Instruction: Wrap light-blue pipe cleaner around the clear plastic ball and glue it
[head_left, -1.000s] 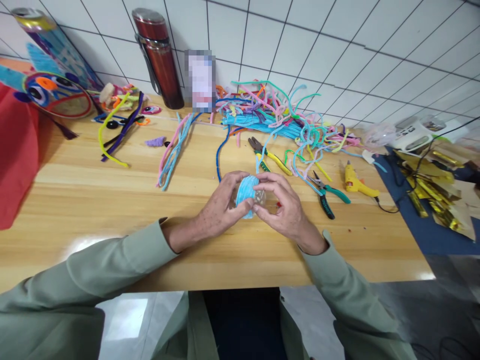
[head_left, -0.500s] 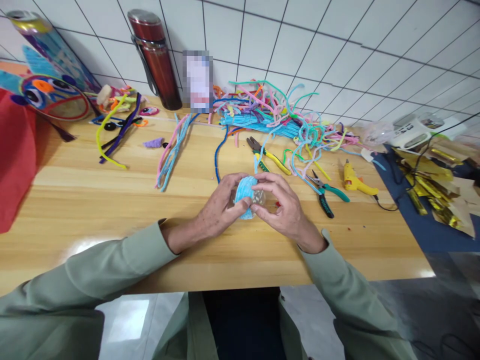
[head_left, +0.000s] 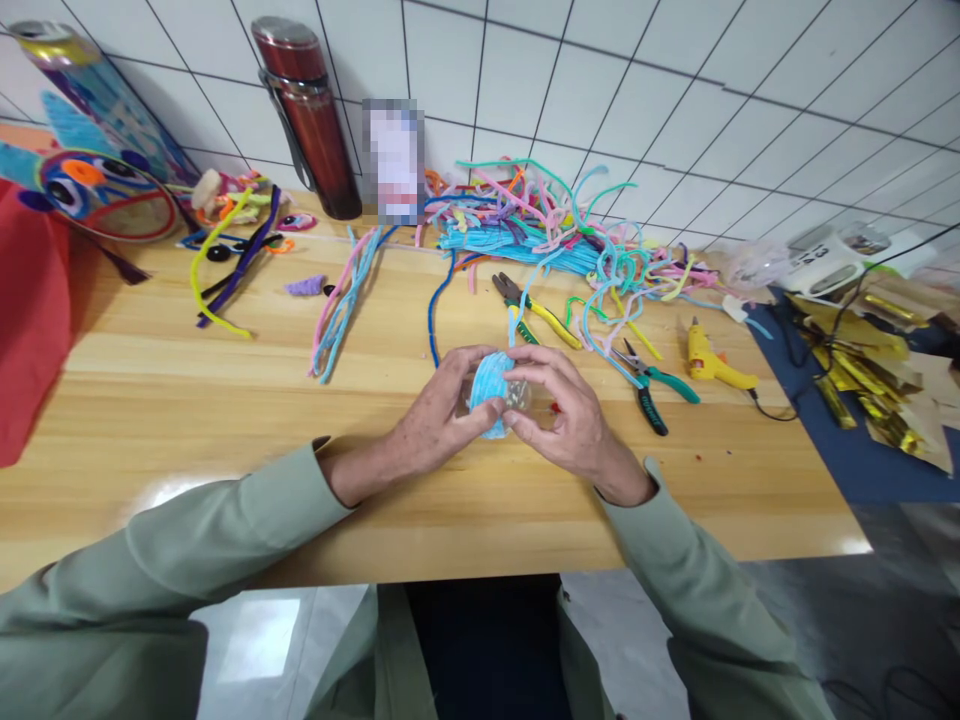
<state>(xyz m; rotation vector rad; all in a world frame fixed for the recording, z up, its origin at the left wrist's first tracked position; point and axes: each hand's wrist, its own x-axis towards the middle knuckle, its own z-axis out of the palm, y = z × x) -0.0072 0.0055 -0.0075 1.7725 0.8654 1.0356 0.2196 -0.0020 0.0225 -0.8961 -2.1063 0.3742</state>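
Between my two hands is a clear, rounded plastic piece (head_left: 519, 396), ball-like, wrapped around one side with light blue pipe cleaner (head_left: 490, 388). My left hand (head_left: 448, 410) grips its left side, thumb pressed on the blue band. My right hand (head_left: 561, 408) holds the right side, fingertips at the edge of the blue winding and thumb below. A blue strand rises from the top of the piece toward the pliers with yellow handles (head_left: 536, 310). The underside is hidden by my fingers.
A tangled heap of pipe cleaners (head_left: 525, 235) lies along the wall. Teal-handled pliers (head_left: 652, 385) and a yellow glue gun (head_left: 712, 362) rest at the right. A red thermos (head_left: 311, 120) and a decorated headband (head_left: 101, 195) stand at the back left.
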